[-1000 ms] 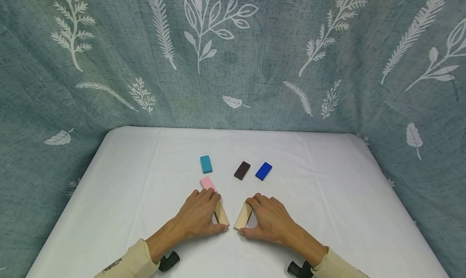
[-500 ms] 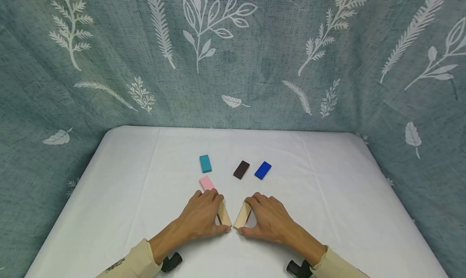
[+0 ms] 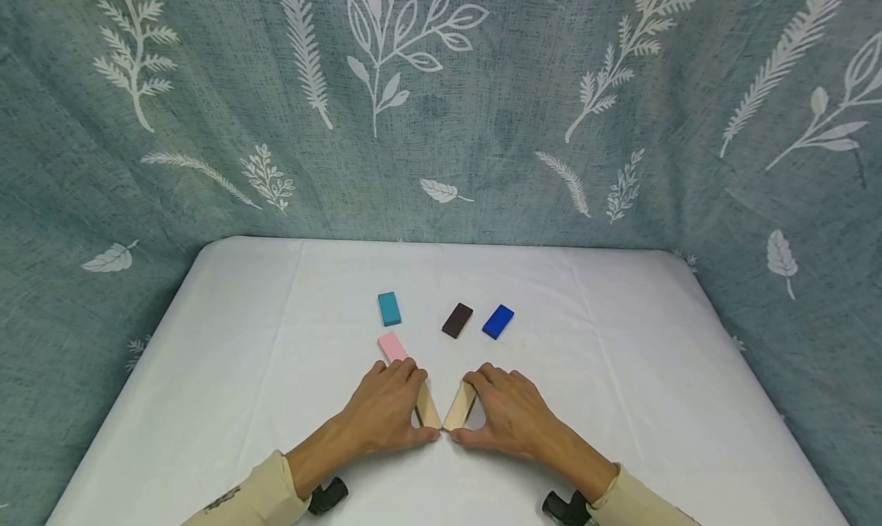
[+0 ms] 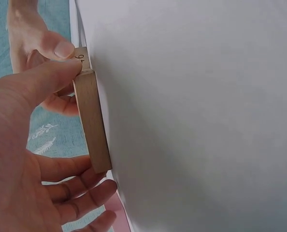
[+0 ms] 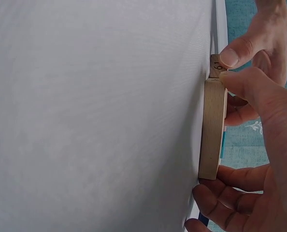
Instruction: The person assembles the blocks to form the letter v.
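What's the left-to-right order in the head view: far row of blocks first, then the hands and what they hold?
Far row: teal block → dark brown block → blue block.
Near row, by middles: left hand → left wooden block → right wooden block → right hand.

on the table (image 3: 207,373), four blocks (image 3: 457,321) behind two nearer blocks (image 3: 428,408)

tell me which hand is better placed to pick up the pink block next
Probably the left hand: the pink block lies just beyond it, while the right hand is farther off. Both hold wooden blocks, so either must first let go.
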Demonstrator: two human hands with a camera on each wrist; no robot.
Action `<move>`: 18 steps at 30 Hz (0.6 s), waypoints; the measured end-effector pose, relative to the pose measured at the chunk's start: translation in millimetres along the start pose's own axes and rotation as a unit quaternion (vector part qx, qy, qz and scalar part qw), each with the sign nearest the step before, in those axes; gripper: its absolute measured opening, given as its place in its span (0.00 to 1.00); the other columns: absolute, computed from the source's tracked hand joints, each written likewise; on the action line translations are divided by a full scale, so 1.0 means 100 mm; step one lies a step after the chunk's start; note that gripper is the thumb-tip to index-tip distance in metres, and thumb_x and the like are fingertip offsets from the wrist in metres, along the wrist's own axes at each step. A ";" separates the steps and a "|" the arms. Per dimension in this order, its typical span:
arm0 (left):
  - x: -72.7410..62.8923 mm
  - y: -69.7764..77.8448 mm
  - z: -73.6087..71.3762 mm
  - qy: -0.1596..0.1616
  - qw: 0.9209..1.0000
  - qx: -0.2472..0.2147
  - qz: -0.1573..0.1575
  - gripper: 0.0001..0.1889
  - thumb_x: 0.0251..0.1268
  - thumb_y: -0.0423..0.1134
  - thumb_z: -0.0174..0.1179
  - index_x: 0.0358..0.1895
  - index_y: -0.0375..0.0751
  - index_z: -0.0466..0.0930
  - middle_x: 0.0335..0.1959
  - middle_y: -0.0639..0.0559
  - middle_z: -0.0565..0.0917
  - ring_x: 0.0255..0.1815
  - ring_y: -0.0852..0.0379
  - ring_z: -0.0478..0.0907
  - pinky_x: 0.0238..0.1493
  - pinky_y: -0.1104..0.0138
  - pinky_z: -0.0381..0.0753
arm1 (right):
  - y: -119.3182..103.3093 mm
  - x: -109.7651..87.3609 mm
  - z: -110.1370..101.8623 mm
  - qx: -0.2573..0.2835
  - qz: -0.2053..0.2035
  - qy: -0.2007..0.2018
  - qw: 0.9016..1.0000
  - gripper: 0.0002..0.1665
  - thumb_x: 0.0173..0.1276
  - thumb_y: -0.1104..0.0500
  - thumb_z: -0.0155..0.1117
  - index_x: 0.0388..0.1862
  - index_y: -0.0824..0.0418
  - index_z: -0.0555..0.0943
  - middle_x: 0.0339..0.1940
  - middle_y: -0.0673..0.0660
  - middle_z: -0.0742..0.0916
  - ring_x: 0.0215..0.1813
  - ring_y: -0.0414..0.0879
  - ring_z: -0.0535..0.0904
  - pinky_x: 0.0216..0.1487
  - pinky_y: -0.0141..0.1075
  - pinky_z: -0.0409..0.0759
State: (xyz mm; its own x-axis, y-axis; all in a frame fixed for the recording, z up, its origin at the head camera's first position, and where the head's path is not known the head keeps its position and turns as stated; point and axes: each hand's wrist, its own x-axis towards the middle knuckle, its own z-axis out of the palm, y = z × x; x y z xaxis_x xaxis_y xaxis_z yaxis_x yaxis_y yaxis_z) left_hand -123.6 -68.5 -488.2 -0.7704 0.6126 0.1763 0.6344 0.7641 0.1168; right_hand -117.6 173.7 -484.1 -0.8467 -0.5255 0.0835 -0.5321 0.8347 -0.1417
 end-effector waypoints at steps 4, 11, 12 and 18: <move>0.00 0.00 0.00 0.003 1.000 0.002 0.003 0.43 0.48 0.72 0.68 0.55 0.37 0.81 0.43 0.49 0.79 0.42 0.54 0.75 0.43 0.60 0.71 | 0.00 0.00 0.00 -0.001 0.000 0.005 1.000 0.47 0.49 0.25 0.71 0.55 0.58 0.82 0.46 0.51 0.82 0.45 0.45 0.79 0.49 0.46 0.78; 0.00 0.01 0.01 0.005 1.000 0.004 0.003 0.43 0.48 0.72 0.68 0.55 0.37 0.80 0.43 0.49 0.79 0.42 0.54 0.75 0.43 0.60 0.71 | 0.00 0.01 0.01 -0.001 0.000 0.001 1.000 0.45 0.49 0.26 0.72 0.54 0.58 0.82 0.46 0.51 0.82 0.44 0.46 0.79 0.49 0.46 0.78; 0.00 0.01 0.01 0.005 1.000 0.004 0.003 0.43 0.48 0.72 0.68 0.55 0.37 0.80 0.43 0.49 0.79 0.42 0.54 0.75 0.43 0.60 0.71 | 0.00 0.01 0.01 0.000 0.001 0.000 1.000 0.46 0.49 0.26 0.71 0.54 0.58 0.82 0.46 0.51 0.82 0.44 0.46 0.79 0.49 0.46 0.78; 0.00 0.01 0.02 0.008 1.000 0.009 0.005 0.43 0.48 0.72 0.67 0.54 0.36 0.80 0.43 0.49 0.79 0.43 0.54 0.75 0.43 0.60 0.71 | 0.00 0.01 0.00 0.002 0.000 -0.003 1.000 0.46 0.50 0.25 0.71 0.55 0.59 0.82 0.47 0.51 0.82 0.45 0.46 0.79 0.49 0.47 0.78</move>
State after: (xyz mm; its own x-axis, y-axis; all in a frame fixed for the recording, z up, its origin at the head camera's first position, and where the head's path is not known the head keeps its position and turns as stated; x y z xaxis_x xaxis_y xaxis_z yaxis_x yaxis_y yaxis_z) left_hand -123.0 -66.8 -489.7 -0.7633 0.6164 0.1937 0.6401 0.7621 0.0973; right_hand -117.8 173.1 -484.4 -0.8467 -0.5263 0.0780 -0.5319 0.8344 -0.1447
